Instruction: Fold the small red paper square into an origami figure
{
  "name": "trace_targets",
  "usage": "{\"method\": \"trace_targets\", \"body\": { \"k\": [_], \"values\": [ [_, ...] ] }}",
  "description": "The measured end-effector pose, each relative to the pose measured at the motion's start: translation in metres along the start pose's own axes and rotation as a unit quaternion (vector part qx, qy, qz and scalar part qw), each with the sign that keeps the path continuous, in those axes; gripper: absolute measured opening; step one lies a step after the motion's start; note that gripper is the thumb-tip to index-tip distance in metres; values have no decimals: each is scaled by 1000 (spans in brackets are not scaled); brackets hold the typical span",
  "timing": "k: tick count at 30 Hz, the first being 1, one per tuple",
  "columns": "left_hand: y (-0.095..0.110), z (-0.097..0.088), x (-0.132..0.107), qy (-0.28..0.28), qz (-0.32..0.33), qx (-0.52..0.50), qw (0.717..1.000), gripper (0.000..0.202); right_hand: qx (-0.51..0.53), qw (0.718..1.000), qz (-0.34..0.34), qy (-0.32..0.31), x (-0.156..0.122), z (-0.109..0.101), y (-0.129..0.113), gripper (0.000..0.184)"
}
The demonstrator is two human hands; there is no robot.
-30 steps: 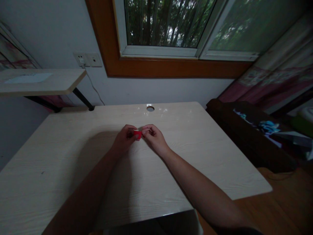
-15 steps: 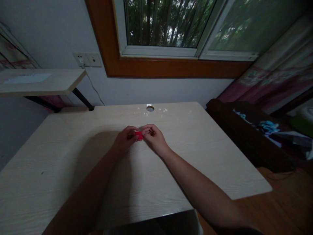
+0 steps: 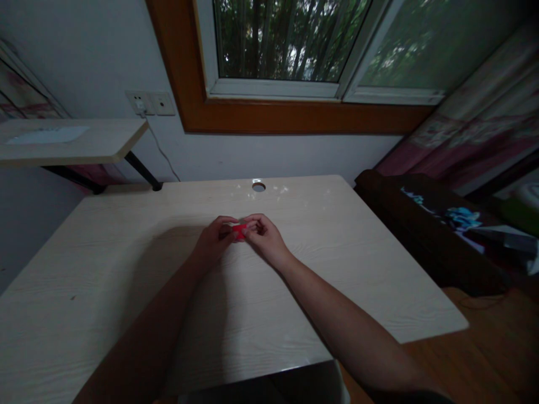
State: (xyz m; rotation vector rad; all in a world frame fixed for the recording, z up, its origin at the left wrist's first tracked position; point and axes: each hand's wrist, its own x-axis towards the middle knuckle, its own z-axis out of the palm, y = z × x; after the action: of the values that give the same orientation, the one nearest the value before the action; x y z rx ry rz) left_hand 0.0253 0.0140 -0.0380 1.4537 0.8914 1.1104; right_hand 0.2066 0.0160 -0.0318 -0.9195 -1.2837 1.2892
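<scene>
A small red piece, perhaps folded paper (image 3: 240, 231), is held between my two hands a little above or on the pale wood-grain table (image 3: 269, 303); its exact kind is too small to tell. My left hand (image 3: 214, 241) pinches its left side with thumb and fingers. On the opposite side, my right hand (image 3: 266, 235) grips the right edge, thumb in front and fingers curled behind. Parts of the red piece are covered by the fingertips.
Behind the hands, a round cable hole (image 3: 258, 187) sits near the table's back edge. A raised shelf (image 3: 96, 147) on black legs stands at the left. Past the right edge is a dark brown piece of furniture (image 3: 391, 224) with blue items on it.
My right thumb and fingers have shifted slightly left on the red piece, which has tilted a little. My left hand has hardly moved.
</scene>
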Motion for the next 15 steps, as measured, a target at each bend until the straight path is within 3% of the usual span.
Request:
{"method": "trace_targets", "body": {
  "k": [15],
  "values": [
    [11, 4, -3, 6, 24, -10, 1000, 27, -14, 1000, -13, 6, 0, 0, 2, 27]
  ]
}}
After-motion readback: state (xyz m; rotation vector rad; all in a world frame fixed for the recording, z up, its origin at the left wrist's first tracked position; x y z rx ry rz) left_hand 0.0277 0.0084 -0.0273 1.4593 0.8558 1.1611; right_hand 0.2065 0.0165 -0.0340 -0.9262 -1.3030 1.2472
